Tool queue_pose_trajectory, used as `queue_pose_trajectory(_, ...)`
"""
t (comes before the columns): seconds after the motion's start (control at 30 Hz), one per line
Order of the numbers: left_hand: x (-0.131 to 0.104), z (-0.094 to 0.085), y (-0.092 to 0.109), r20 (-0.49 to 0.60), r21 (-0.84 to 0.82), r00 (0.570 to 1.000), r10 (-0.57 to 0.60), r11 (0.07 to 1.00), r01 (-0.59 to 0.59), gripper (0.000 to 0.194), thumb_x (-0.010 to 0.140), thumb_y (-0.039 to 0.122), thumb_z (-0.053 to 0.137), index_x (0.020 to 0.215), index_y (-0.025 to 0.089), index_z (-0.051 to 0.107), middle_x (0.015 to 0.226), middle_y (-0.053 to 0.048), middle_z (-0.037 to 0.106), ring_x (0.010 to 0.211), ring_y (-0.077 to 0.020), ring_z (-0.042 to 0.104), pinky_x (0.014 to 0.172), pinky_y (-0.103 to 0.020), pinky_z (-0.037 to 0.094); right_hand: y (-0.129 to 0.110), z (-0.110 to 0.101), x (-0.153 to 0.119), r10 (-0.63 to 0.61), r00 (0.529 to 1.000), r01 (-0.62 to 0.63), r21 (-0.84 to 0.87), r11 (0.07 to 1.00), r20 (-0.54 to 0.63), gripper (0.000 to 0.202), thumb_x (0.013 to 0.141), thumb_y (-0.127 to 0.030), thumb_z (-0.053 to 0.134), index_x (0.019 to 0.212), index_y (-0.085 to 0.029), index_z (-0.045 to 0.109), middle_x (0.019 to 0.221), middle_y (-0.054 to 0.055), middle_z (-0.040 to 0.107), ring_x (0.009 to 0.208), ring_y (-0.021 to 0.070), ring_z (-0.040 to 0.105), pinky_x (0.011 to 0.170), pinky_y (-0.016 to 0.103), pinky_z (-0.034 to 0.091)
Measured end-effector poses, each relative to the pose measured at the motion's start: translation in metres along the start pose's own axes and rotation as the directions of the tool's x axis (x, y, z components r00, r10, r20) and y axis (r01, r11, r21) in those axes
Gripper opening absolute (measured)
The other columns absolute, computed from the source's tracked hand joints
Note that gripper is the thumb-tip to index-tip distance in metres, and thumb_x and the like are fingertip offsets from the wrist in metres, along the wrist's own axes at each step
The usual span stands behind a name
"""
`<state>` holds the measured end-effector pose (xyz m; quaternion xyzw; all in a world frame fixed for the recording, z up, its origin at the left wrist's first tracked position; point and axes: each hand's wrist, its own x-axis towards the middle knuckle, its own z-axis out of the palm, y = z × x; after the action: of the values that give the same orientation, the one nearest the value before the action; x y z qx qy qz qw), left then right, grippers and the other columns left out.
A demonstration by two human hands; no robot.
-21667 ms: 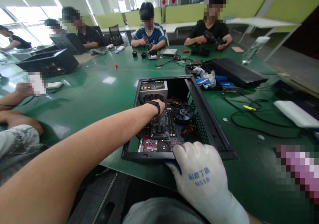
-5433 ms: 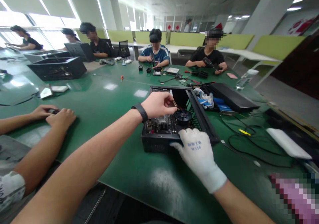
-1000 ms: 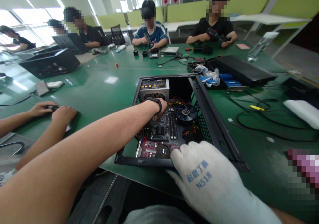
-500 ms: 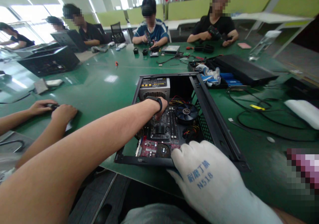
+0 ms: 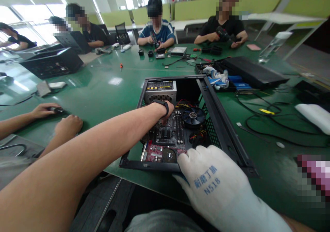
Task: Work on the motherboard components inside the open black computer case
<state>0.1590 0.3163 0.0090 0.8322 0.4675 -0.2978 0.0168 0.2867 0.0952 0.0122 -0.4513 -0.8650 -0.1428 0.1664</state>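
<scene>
An open black computer case (image 5: 221, 129) lies on the green table (image 5: 103, 91). Bare, with a black wristband, my left hand (image 5: 168, 111) reaches into it over the motherboard (image 5: 167, 134), just below the power supply (image 5: 161, 90); its fingers are mostly hidden. My right hand (image 5: 206, 173), in a white glove, is wrapped round the near edge of the case. Inside the case, a black fan (image 5: 193, 117) sits right of the motherboard, and a red card (image 5: 156, 153) lies near the front edge.
A co-worker's hands (image 5: 68, 124) rest on the table at the left, one on a dark tool (image 5: 57, 109). A second case (image 5: 51, 63) stands at the back left. Cables (image 5: 268, 122), a black box (image 5: 252, 70) and a clear bottle (image 5: 275, 46) are on the right. Several people sit beyond.
The co-worker's nearer hand at the left has come away from the dark tool, slightly towards me. My own hands hold nearly the same positions.
</scene>
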Motion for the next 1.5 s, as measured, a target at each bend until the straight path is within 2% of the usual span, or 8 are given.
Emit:
queue_pose_trajectory(0.43,0.008,0.007,-0.007,0.009,-0.06,1.0,0.0,0.998,0.0,0.046,0.044,0.031,0.087,0.087,0.016,0.08,0.087,-0.011,0.076,0.093,-0.0306,0.069,0.089,-0.034,0.052,0.001,-0.004,0.003,-0.001,0.999,0.0,0.016,1.0,0.054,0.015,0.081,-0.039,0.064,0.082,-0.026,0.057,0.072,0.002,0.055,0.066,0.0213,0.04,0.067,0.036,0.021)
queue_pose_trajectory(0.63,-0.002,0.004,-0.01,-0.06,-0.04,0.998,0.023,0.999,-0.025,0.05,0.052,0.045,0.082,0.093,0.017,0.078,0.095,-0.011,0.076,0.091,-0.027,0.069,0.083,-0.03,0.053,-0.009,-0.008,0.0,0.087,0.992,-0.082,-0.06,0.995,0.09,0.025,0.075,-0.043,0.072,0.085,-0.024,0.061,0.071,0.003,0.054,0.067,0.0203,0.04,0.064,0.034,0.017)
queue_pose_trajectory(0.77,-0.017,-0.004,-0.013,-0.192,-0.122,0.978,0.08,0.987,-0.105,0.049,0.062,0.05,0.072,0.097,0.015,0.077,0.099,-0.013,0.075,0.089,-0.0256,0.069,0.078,-0.03,0.053,-0.018,-0.004,-0.007,0.227,0.973,-0.222,-0.085,0.971,0.053,0.034,0.068,-0.039,0.079,0.094,-0.022,0.063,0.073,0.003,0.055,0.068,0.0201,0.041,0.065,0.033,0.019)
queue_pose_trajectory(0.93,-0.042,-0.024,-0.028,-0.392,-0.325,0.916,0.081,0.92,-0.22,0.035,0.069,0.045,0.063,0.091,0.02,0.076,0.086,-0.003,0.075,0.079,-0.0177,0.067,0.071,-0.025,0.05,-0.009,0.001,0.0,0.238,0.968,-0.233,-0.063,0.97,0.077,0.028,0.07,-0.04,0.079,0.083,-0.023,0.06,0.071,0.001,0.053,0.068,0.0197,0.041,0.064,0.034,0.017)
queue_pose_trajectory(1.07,-0.067,-0.039,-0.046,-0.523,-0.428,0.851,-0.046,0.878,-0.215,0.034,0.07,0.04,0.064,0.093,0.018,0.074,0.087,-0.003,0.074,0.081,-0.0161,0.065,0.073,-0.024,0.049,0.013,0.009,0.028,0.237,0.963,-0.22,-0.13,0.967,0.131,0.024,0.082,-0.043,0.067,0.088,-0.021,0.058,0.08,0.003,0.056,0.075,0.0203,0.046,0.067,0.033,0.02)
queue_pose_trajectory(1.23,-0.096,-0.044,-0.069,-0.623,-0.522,0.758,-0.19,0.823,-0.223,0.036,0.074,0.039,0.061,0.099,0.015,0.071,0.092,-0.005,0.073,0.081,-0.0155,0.064,0.076,-0.026,0.05,0.056,0.037,0.091,0.251,0.957,-0.22,-0.202,0.954,0.146,0.034,0.091,-0.05,0.052,0.103,-0.019,0.057,0.093,0.009,0.06,0.086,0.0223,0.051,0.071,0.034,0.023)
queue_pose_trajectory(1.4,-0.116,-0.032,-0.081,-0.643,-0.608,0.717,-0.27,0.749,-0.263,0.034,0.076,0.04,0.061,0.097,0.015,0.068,0.089,-0.005,0.073,0.078,-0.0143,0.065,0.073,-0.025,0.051,0.109,0.076,0.169,0.284,0.947,-0.247,-0.227,0.942,0.148,0.044,0.091,-0.051,0.052,0.113,-0.013,0.056,0.105,0.015,0.061,0.098,0.0247,0.054,0.079,0.036,0.032)
queue_pose_trajectory(1.5,-0.123,-0.016,-0.081,-0.642,-0.675,0.701,-0.31,0.661,-0.326,0.027,0.073,0.036,0.065,0.091,0.016,0.068,0.084,-0.003,0.073,0.072,-0.0134,0.065,0.068,-0.024,0.053,0.136,0.097,0.214,0.335,0.928,-0.287,-0.262,0.921,0.163,0.047,0.09,-0.053,0.054,0.117,-0.014,0.057,0.111,0.011,0.061,0.101,0.0221,0.056,0.087,0.04,0.043)
